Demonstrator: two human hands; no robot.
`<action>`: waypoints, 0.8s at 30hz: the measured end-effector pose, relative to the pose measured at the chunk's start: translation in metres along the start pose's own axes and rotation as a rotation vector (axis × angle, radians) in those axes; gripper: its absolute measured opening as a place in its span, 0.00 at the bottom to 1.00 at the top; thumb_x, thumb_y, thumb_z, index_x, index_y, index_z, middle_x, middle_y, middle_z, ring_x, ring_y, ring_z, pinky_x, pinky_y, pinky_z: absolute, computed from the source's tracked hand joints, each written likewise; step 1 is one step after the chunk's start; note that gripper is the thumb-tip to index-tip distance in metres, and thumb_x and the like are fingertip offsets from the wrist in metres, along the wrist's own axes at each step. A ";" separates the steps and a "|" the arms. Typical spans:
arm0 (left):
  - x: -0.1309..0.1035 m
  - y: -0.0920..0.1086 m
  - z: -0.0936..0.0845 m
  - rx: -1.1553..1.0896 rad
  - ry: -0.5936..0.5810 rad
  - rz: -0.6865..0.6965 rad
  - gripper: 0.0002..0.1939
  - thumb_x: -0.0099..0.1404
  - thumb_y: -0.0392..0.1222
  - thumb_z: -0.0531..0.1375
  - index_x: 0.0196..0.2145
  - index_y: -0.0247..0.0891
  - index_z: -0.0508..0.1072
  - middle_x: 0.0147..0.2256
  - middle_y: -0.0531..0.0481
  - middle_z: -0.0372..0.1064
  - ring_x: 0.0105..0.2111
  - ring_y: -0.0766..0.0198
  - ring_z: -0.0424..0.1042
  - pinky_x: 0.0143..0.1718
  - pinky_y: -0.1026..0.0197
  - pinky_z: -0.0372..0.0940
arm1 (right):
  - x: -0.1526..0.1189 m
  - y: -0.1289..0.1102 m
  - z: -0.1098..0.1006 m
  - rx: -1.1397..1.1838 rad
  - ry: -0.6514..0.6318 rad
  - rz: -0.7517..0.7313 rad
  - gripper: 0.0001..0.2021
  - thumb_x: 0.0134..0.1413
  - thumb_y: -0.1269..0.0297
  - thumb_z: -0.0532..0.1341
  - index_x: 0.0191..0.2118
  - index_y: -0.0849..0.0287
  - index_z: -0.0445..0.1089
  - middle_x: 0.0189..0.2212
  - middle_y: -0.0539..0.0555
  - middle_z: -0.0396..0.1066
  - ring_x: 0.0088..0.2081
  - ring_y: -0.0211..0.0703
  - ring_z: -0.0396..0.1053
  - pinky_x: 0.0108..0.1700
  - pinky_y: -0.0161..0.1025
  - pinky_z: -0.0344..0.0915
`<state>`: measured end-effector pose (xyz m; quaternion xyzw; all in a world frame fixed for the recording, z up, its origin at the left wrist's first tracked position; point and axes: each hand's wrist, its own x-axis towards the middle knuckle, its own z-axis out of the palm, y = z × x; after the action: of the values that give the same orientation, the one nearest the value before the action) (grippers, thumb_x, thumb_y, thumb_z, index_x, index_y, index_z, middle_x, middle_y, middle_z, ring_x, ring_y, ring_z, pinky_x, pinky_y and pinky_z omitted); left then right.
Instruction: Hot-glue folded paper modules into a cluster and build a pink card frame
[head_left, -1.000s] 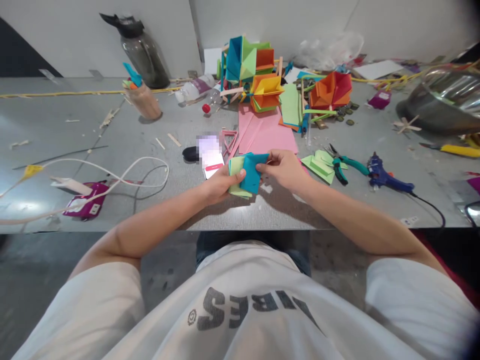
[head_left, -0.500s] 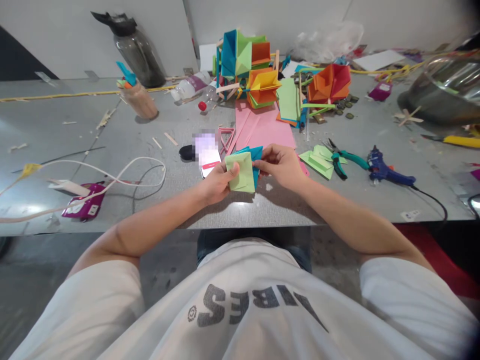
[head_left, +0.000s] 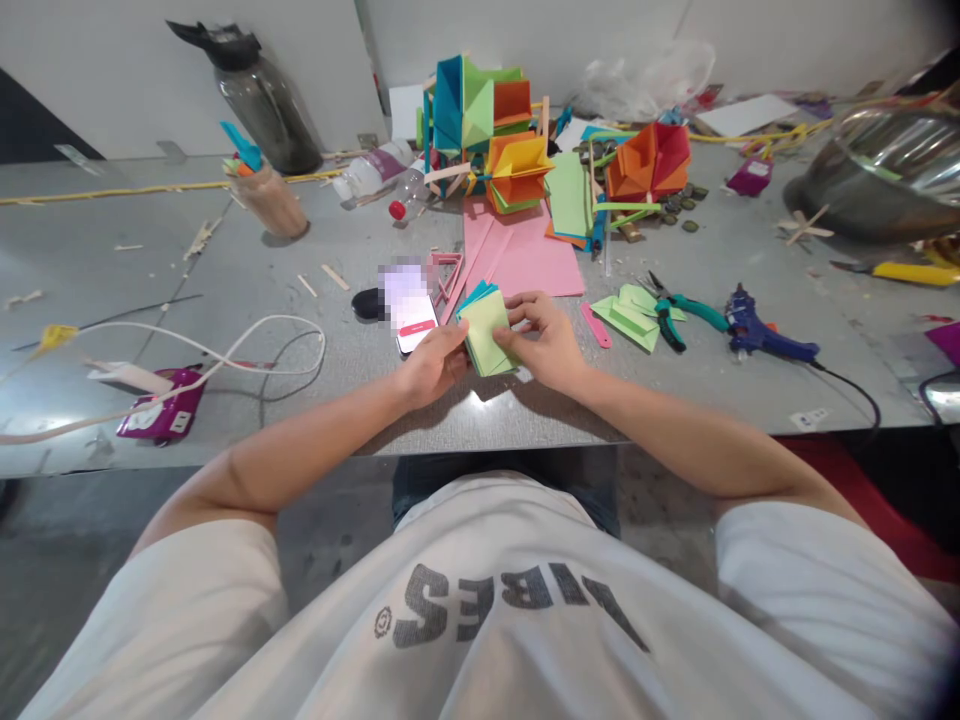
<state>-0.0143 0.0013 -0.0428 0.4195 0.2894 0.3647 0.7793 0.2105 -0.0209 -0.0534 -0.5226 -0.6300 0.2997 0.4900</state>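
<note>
A folded green paper piece (head_left: 489, 330) with blue folded paper (head_left: 478, 293) behind it is held between both hands above the grey table. My left hand (head_left: 437, 362) grips its left edge, thumb on the front. On the right side, my right hand (head_left: 544, 342) pinches the green paper with thumb and fingers; its fingertips are partly hidden. A phone (head_left: 414, 318) lies just left of the papers. Folded green papers (head_left: 628, 318) and a pink strip-like tool (head_left: 596, 326) rest to the right of my right hand.
Teal-handled pliers (head_left: 679, 310) and a blue glue gun (head_left: 765, 328) with a cord lie at the right. Pink paper sheets (head_left: 540, 255) and a colourful folded-paper structure (head_left: 487, 130) are behind. A metal bowl (head_left: 832, 200) stands far right; a white cable (head_left: 247, 370) loops at left.
The green paper has turned and tilted, covering more of the blue paper. My right hand has shifted from the blue paper onto the green paper's right side.
</note>
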 end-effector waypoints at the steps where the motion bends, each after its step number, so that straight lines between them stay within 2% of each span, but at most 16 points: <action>1: -0.002 0.002 0.000 -0.004 -0.039 -0.014 0.26 0.71 0.61 0.80 0.54 0.38 0.87 0.52 0.37 0.91 0.54 0.44 0.91 0.56 0.46 0.86 | 0.001 0.001 -0.002 -0.011 0.021 -0.006 0.20 0.61 0.40 0.78 0.37 0.50 0.80 0.60 0.61 0.80 0.61 0.61 0.80 0.61 0.62 0.81; 5: -0.005 0.008 -0.001 0.031 -0.171 -0.090 0.21 0.63 0.45 0.80 0.50 0.34 0.87 0.45 0.37 0.90 0.47 0.43 0.91 0.50 0.42 0.88 | 0.004 0.002 -0.008 -0.058 0.036 -0.041 0.20 0.65 0.39 0.77 0.39 0.50 0.80 0.59 0.60 0.81 0.59 0.61 0.79 0.60 0.61 0.80; 9: 0.000 0.011 -0.002 0.068 -0.086 -0.062 0.13 0.59 0.37 0.75 0.43 0.34 0.86 0.39 0.40 0.89 0.41 0.50 0.89 0.43 0.50 0.88 | 0.005 0.002 -0.016 -0.218 0.002 -0.160 0.15 0.69 0.45 0.75 0.44 0.50 0.79 0.53 0.60 0.80 0.57 0.61 0.78 0.62 0.61 0.78; 13: 0.004 0.011 -0.002 0.022 -0.058 -0.068 0.15 0.58 0.37 0.74 0.44 0.33 0.87 0.38 0.41 0.89 0.38 0.52 0.89 0.38 0.53 0.88 | 0.003 -0.002 -0.027 -0.369 -0.019 -0.317 0.15 0.73 0.44 0.72 0.47 0.49 0.78 0.49 0.59 0.78 0.52 0.61 0.77 0.62 0.62 0.76; 18: 0.003 0.012 0.002 0.026 -0.041 -0.054 0.08 0.67 0.39 0.77 0.41 0.32 0.86 0.34 0.44 0.85 0.33 0.58 0.86 0.36 0.56 0.88 | 0.001 -0.001 -0.028 -0.385 -0.160 -0.430 0.12 0.78 0.47 0.63 0.52 0.44 0.82 0.48 0.60 0.75 0.49 0.59 0.76 0.55 0.62 0.78; 20: 0.003 0.013 0.002 0.029 -0.062 -0.033 0.10 0.69 0.41 0.79 0.42 0.32 0.87 0.34 0.45 0.84 0.32 0.60 0.85 0.36 0.58 0.87 | 0.002 0.000 -0.028 -0.362 -0.185 -0.462 0.14 0.79 0.48 0.61 0.54 0.43 0.84 0.46 0.60 0.75 0.47 0.59 0.75 0.55 0.63 0.79; 24: 0.007 0.012 -0.002 0.011 -0.150 -0.038 0.19 0.70 0.51 0.83 0.46 0.32 0.89 0.39 0.42 0.88 0.36 0.59 0.89 0.36 0.62 0.85 | 0.004 0.002 -0.031 -0.317 -0.149 -0.499 0.18 0.82 0.46 0.59 0.58 0.44 0.84 0.49 0.62 0.77 0.49 0.59 0.77 0.55 0.63 0.80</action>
<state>-0.0160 0.0121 -0.0344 0.4442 0.2402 0.3157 0.8033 0.2398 -0.0210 -0.0435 -0.3982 -0.8120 0.1055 0.4135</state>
